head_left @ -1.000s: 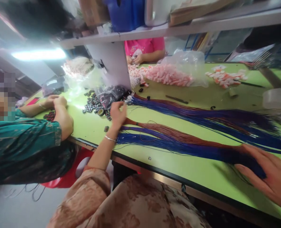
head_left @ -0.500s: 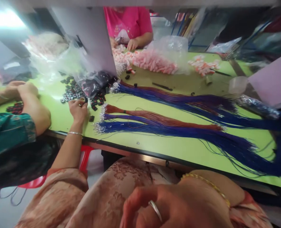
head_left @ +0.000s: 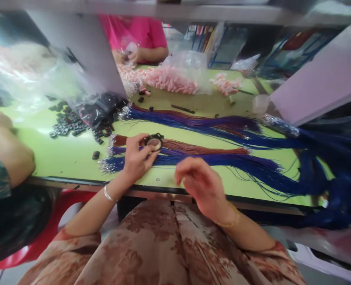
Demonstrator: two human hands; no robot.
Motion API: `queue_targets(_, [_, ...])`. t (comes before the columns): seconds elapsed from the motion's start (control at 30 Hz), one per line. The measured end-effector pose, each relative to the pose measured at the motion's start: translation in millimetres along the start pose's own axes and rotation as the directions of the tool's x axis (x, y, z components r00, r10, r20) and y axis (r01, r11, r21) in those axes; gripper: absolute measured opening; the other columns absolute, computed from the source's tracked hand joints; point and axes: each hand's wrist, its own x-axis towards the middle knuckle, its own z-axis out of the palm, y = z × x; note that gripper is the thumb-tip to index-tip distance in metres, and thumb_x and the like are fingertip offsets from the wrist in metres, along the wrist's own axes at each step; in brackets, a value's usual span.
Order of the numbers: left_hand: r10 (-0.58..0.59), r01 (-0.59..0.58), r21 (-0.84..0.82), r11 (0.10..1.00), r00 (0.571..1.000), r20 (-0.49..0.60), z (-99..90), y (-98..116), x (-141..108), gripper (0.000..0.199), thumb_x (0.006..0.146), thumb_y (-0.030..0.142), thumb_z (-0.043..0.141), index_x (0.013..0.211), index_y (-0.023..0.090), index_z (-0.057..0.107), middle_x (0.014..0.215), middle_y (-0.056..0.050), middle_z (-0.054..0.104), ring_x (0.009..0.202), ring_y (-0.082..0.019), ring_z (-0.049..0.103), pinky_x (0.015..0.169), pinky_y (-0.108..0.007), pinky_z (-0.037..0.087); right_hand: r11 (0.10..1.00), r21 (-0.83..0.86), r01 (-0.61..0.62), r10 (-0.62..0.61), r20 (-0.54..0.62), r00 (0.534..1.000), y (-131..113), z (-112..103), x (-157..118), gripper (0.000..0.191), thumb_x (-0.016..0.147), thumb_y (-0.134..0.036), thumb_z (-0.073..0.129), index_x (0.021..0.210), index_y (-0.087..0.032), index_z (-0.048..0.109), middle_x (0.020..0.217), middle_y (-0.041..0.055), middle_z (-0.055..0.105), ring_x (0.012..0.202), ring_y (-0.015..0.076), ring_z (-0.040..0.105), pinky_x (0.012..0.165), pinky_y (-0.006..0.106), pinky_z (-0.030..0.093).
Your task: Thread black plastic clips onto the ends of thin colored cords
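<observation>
My left hand (head_left: 138,158) holds a small round dark roll (head_left: 154,143), perhaps tape, between thumb and fingers above the wires. To its right, my right hand (head_left: 203,188) hovers over the table's front edge, fingers curled but apart, with nothing seen in it. Beneath the roll runs a bundle of brown wires (head_left: 193,147). Blue and purple wires (head_left: 213,159) lie just in front of it, their metal-tipped ends at the left. A second blue and brown bundle (head_left: 190,122) is farther back. Small black connectors (head_left: 70,122) are heaped at the left.
A co-worker's arm (head_left: 7,148) rests at the far left. Across the table, a person in a pink top (head_left: 136,39) handles pink and white pieces (head_left: 172,79). A plastic bag (head_left: 96,109) lies behind the connectors, beside an upright panel (head_left: 83,47).
My left hand has moved right from the connector heap, bringing the round roll over the wires. My right hand has moved from near my lap up to the table edge. The view has shifted.
</observation>
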Motion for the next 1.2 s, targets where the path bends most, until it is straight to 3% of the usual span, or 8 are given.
queue_targets(0.07, [0.11, -0.109, -0.039, 0.993, 0.994, 0.015, 15.2, 22.6, 0.6, 0.01, 0.082, 0.031, 0.065, 0.085, 0.023, 0.07, 0.113, -0.01, 0.061, 0.096, -0.022, 0.054, 0.086, -0.039, 0.047, 0.995, 0.014, 0.094, -0.09, -0.177, 0.98, 24.1, -4.5, 28.6, 0.038, 0.08, -0.049, 0.068, 0.109, -0.027, 0.055, 0.104, 0.0057, 0.058, 0.083, 0.0167, 0.055, 0.077, 0.034, 0.052])
queue_targets(0.27, [0.296, -0.238, -0.325, 0.915, 0.944, 0.143, 50.9, 80.6, -4.3, 0.014, 0.083, 0.025, 0.061, 0.094, 0.025, 0.071, 0.116, -0.011, 0.06, 0.102, -0.023, 0.055, 0.089, -0.04, 0.047, 0.982, -0.099, 0.163, -0.184, -0.265, 0.947, 64.9, -49.7, 38.7, 0.025, 0.088, -0.042, 0.057, 0.101, -0.022, 0.062, 0.092, 0.0033, 0.063, 0.089, 0.0183, 0.059, 0.084, 0.032, 0.048])
queue_targets(0.43, [0.099, 0.118, -0.658, 0.744, 0.954, 0.283, 57.1, 102.8, 15.0, 0.028, 0.088, 0.029, 0.054, 0.114, 0.025, 0.064, 0.12, -0.011, 0.058, 0.111, -0.023, 0.056, 0.094, -0.039, 0.049, 0.935, -0.326, 0.139, -0.208, -0.188, 0.96, 53.6, -87.1, 16.8, 0.028, 0.091, -0.037, 0.052, 0.111, -0.021, 0.063, 0.088, 0.0027, 0.065, 0.081, 0.0165, 0.059, 0.081, 0.031, 0.047])
queue_targets(0.53, [0.223, 0.254, -0.719, 0.647, 0.838, 0.497, 63.8, 106.3, 41.2, 0.037, 0.092, 0.027, 0.048, 0.127, 0.024, 0.057, 0.114, -0.01, 0.061, 0.104, -0.02, 0.059, 0.091, -0.036, 0.049, 0.936, -0.33, 0.121, -0.166, -0.111, 0.98, 53.5, -106.2, 9.9, 0.025, 0.091, -0.039, 0.054, 0.098, -0.017, 0.064, 0.081, 0.0019, 0.062, 0.075, 0.0142, 0.055, 0.074, 0.028, 0.046])
queue_targets(0.7, [0.583, 0.108, -0.756, 0.645, 0.57, 0.579, 76.1, 116.9, 74.7, 0.026, 0.09, 0.019, 0.045, 0.102, 0.021, 0.069, 0.102, -0.008, 0.063, 0.098, -0.019, 0.059, 0.093, -0.035, 0.045, 1.0, 0.001, 0.002, -0.002, -0.01, 1.0, 65.8, -127.6, -5.4, 0.036, 0.084, -0.043, 0.066, 0.109, -0.019, 0.055, 0.068, -0.0052, 0.049, 0.054, 0.0071, 0.042, 0.049, 0.018, 0.038])
queue_targets(0.93, [0.571, 0.215, -0.717, 0.663, 0.474, 0.67, 109.8, 133.8, 74.4, 0.014, 0.09, 0.023, 0.047, 0.096, 0.017, 0.059, 0.089, -0.005, 0.064, 0.079, -0.016, 0.057, 0.076, -0.03, 0.047, 0.937, 0.327, -0.126, 0.147, -0.04, 0.988, 68.1, -134.3, -25.5, 0.067, 0.078, -0.039, 0.072, 0.131, -0.022, 0.035, 0.064, -0.0048, 0.06, 0.036, 0.003, 0.033, 0.032, 0.013, 0.018])
queue_targets(1.07, [0.629, 0.38, -0.746, 0.547, 0.4, 0.666, 126.5, 138.6, 77.3, 0.021, 0.09, 0.024, 0.049, 0.107, 0.016, 0.06, 0.1, -0.008, 0.067, 0.09, -0.017, 0.061, 0.085, -0.033, 0.048, 0.901, 0.418, -0.114, 0.14, -0.03, 0.99, 68.6, -144.7, -27.5, 0.074, 0.077, -0.034, 0.072, 0.136, -0.022, 0.03, 0.061, -0.0045, 0.062, 0.031, 0.0028, 0.031, 0.029, 0.013, 0.018])
queue_targets(1.2, [0.614, 0.403, -0.721, 0.564, 0.378, 0.693, 128.3, 145.4, 80.2, 0.013, 0.086, 0.024, 0.055, 0.093, 0.014, 0.061, 0.097, -0.009, 0.068, 0.089, -0.018, 0.062, 0.083, -0.033, 0.048, 0.866, 0.488, -0.106, 0.108, 0.024, 0.994, 74.9, -154.8, -29.4, 0.072, 0.075, -0.036, 0.072, 0.133, -0.021, 0.033, 0.064, -0.0029, 0.065, 0.03, 0.0037, 0.036, 0.027, 0.013, 0.023])
